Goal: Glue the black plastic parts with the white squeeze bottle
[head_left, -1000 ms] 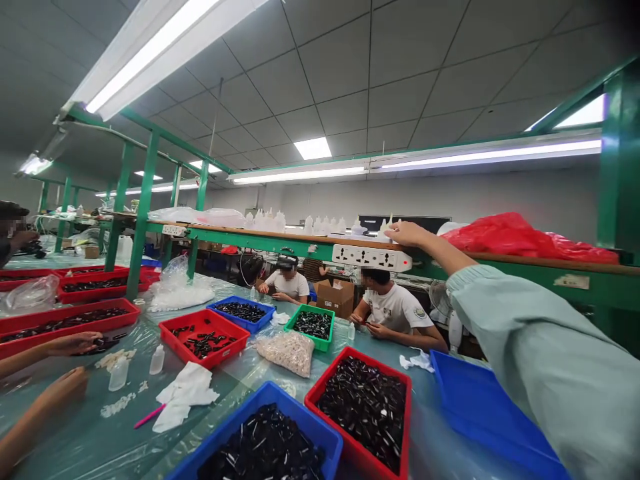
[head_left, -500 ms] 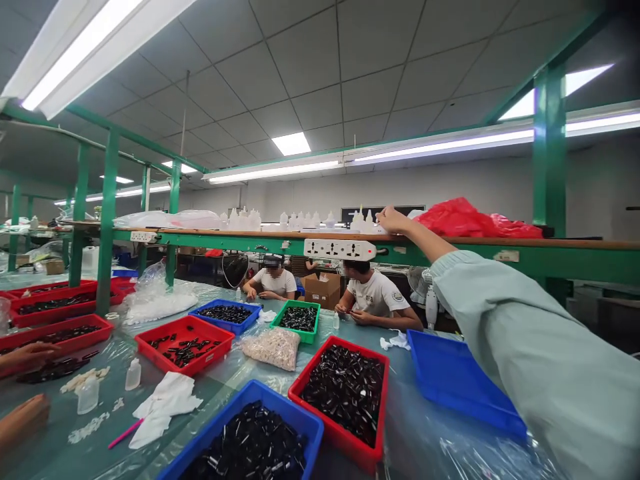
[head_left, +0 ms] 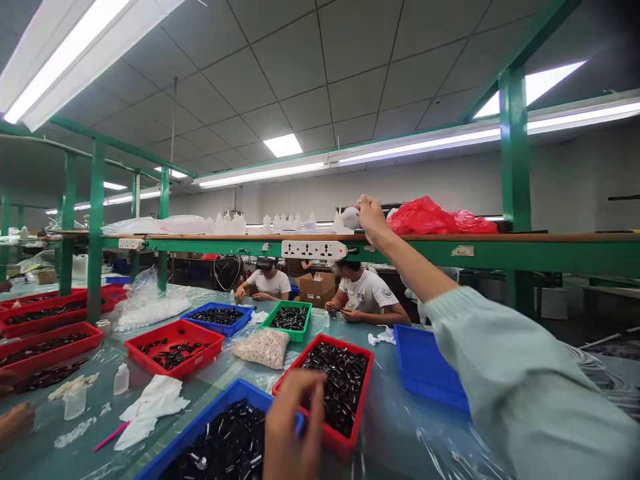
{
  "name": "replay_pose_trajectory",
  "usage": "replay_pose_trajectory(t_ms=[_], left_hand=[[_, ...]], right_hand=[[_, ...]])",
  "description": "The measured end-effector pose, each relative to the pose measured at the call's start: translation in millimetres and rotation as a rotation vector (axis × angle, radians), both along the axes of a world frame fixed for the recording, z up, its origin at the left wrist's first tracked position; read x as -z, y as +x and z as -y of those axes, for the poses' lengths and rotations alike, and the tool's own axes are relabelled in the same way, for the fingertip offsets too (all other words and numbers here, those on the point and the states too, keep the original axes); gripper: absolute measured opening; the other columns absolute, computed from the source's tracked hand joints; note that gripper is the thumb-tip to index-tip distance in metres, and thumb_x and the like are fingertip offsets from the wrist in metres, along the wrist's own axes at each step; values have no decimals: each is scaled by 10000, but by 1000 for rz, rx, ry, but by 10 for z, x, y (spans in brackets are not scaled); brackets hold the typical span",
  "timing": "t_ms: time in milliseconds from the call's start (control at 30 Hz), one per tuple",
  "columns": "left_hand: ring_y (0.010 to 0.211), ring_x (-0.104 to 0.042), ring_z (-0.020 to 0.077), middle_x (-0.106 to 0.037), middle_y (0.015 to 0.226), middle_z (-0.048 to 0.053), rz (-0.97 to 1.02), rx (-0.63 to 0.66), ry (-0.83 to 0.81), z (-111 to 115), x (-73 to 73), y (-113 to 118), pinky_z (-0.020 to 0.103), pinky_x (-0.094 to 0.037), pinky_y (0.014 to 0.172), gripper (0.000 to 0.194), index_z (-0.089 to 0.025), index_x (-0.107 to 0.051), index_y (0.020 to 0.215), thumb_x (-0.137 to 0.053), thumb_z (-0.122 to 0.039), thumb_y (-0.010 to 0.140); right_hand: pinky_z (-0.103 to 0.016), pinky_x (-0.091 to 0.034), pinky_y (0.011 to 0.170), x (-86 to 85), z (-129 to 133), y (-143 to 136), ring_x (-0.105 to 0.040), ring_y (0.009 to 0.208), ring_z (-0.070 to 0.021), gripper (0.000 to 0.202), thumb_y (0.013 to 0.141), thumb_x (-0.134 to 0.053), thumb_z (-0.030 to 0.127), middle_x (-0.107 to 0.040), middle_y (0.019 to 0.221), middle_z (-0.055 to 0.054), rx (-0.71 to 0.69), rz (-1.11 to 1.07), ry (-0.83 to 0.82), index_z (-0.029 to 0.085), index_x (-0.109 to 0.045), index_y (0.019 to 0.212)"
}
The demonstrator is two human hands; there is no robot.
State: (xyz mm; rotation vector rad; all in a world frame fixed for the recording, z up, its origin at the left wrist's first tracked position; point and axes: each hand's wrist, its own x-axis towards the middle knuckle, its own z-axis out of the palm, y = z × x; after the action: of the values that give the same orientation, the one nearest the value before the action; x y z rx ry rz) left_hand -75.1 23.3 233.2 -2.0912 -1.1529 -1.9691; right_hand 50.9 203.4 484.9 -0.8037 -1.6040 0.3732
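Note:
Raised at the shelf (head_left: 235, 236), my right hand (head_left: 371, 217) is closed on a white, rounded object (head_left: 351, 218), probably a plastic bottle, partly hidden by the fingers. Several white dropper bottles (head_left: 280, 224) stand to its left, and a red plastic bag (head_left: 430, 216) lies to its right. Low in front, my left hand (head_left: 293, 427) has its fingers apart, with nothing visible in it. It is over the corner of a blue tray (head_left: 167, 443) of small black parts (head_left: 225, 440), and its fingertips overlap a red tray (head_left: 354, 420) of similar black parts.
A bag of beige pieces (head_left: 263, 348), a green tray (head_left: 267, 323), a red tray (head_left: 150, 368) and another blue tray (head_left: 430, 370) lie on the bench. White cloth (head_left: 150, 407) and a pink pen-like tool (head_left: 111, 437) are at left. Two co-workers sit opposite; another person's hand (head_left: 17, 427) shows at left.
My left hand has come into view from below, over the trays. My right hand has lifted slightly and now shows a white object in its fingers. The view has shifted right.

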Motion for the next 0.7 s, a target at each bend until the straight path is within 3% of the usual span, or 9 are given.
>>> replay_pose_trajectory(t_ms=[67,133,233,367,500,600,700], left_hand=[[853,-582,179,-591,983,51,110,-29,67,-145,-352,-26,361,-494,772,183,-159,-575,1063,-478,-271,955],[917,-536,183,-538,1093,68,177,-23,118,-274,-656,17,356,-445,852,265,-213,-528,1193,-505,-269,935],[1061,-484,210,-507,1192,63,170,74,120,-378,-910,173,355,-377,952,303,-242,-558,1182,-581,-250,880],[1042,-503,234,-618,1059,58,150,250,-22,-333,-921,353,374,-357,954,153,-198,-645,992,-601,-249,854],[919,-577,233,-677,1010,94,168,466,-286,-215,-929,415,343,-434,816,268,-151,-676,992,-566,-365,874],[897,-601,215,-694,977,93,204,610,-439,-170,-956,442,298,-448,784,296,-148,-699,961,-640,-399,814],[829,-618,212,-699,902,110,276,717,-560,-200,-869,503,287,-468,710,366,-124,-709,902,-702,-450,734]], right_hand=[[-384,-541,744,264,266,-1,-636,904,-194,306,917,-555,311,-604,1142,-73,-196,-49,-117,166,-544,1186],[-348,-548,689,578,525,15,-648,816,-167,268,922,-545,327,-638,1042,-57,-376,-58,-257,153,-574,1124],[-312,-543,630,970,821,77,-641,725,-140,249,928,-531,342,-646,947,-36,-543,-97,-407,143,-590,1066],[-296,-532,613,1179,998,233,-630,704,-130,244,931,-523,350,-642,925,-29,-606,-172,-467,142,-593,1039],[-290,-529,608,1246,1019,445,-628,687,-125,224,928,-531,338,-644,890,-20,-593,-171,-465,138,-604,998],[-274,-522,580,1332,975,597,-619,656,-115,208,925,-540,325,-640,860,-11,-532,-153,-399,136,-607,979],[-273,-520,582,1456,944,717,-616,653,-114,190,920,-550,310,-637,856,-7,-417,-181,-253,136,-606,973]])
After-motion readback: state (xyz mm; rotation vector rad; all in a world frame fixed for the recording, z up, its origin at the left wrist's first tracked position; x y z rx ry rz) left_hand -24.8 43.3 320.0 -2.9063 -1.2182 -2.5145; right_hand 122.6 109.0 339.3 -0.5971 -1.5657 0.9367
